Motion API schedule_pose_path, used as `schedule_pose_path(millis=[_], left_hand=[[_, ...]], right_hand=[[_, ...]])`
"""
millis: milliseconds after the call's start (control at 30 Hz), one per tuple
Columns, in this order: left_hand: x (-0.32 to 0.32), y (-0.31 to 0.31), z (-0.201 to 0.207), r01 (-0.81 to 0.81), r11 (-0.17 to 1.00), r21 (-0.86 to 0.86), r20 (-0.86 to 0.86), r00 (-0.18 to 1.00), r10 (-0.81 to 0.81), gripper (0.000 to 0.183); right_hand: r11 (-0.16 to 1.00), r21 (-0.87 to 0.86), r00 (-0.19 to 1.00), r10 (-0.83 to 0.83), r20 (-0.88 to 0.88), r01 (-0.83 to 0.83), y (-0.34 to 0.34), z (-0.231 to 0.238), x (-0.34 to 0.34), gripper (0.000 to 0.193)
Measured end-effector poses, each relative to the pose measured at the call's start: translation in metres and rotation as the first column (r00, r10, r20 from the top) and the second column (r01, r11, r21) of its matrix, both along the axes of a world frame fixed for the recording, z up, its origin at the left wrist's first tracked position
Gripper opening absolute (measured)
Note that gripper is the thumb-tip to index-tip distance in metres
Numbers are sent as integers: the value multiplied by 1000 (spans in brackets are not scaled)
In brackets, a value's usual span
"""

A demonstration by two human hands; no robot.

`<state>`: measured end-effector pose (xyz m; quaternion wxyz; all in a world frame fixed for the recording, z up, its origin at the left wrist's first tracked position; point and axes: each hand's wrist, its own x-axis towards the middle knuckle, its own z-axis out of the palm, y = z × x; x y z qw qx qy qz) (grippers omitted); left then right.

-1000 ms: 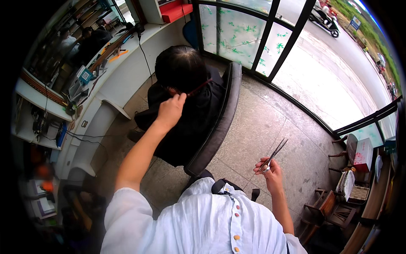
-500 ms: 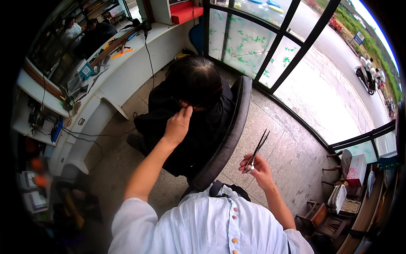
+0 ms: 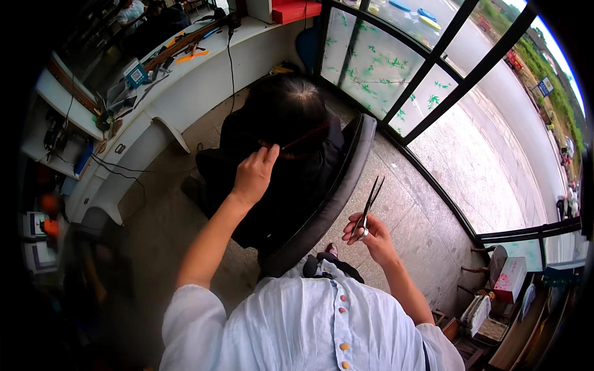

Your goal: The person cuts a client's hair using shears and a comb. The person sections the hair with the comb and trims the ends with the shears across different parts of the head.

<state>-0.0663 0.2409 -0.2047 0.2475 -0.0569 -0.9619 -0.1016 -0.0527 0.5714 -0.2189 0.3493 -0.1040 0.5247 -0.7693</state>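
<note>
A person with dark hair point(image 3: 281, 102) sits in front of me, draped in a black cape point(image 3: 238, 185) on a padded dark chair point(image 3: 331, 210). My left hand point(image 3: 253, 176) is pinched at the left side of the hair, near the neck. From its fingertips a thin reddish line, looking like a comb point(image 3: 309, 134), runs across the hair; its teeth are too small to make out. My right hand point(image 3: 373, 238) holds metal scissors point(image 3: 369, 207) beside the chair back, thumb in a ring. Their blades point up and away, slightly apart, touching nothing.
At left a white counter point(image 3: 204, 68) carries tools, an orange comb-like item point(image 3: 192, 57) and cords. A black-framed glass door point(image 3: 427, 161) bounds the right, with a road outside. Stools and a pink-white box point(image 3: 510, 278) stand at lower right.
The view has turned a little. My left hand has shifted slightly, and the reddish line now shows more plainly across the hair. The scissors stay in my right hand. A motorbike outside has moved on.
</note>
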Motion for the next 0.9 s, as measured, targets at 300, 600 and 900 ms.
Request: schedule_pose_path(millis=[300,600,900], left_hand=[[20,49,2,39,999,-19,-66,997,-41,31],[13,59,-23,-229,973,10,43,973,229,26],[62,38,-11,-284,955,92,148,952,269,20]], right_hand=[[969,-39,968,242,-59,-245,34,-16,-68,39],[886,-105,888,437,-142,-453,-21,-23,-86,34],[842,-101,837,499,-225,-530,-115,-54,-78,34]])
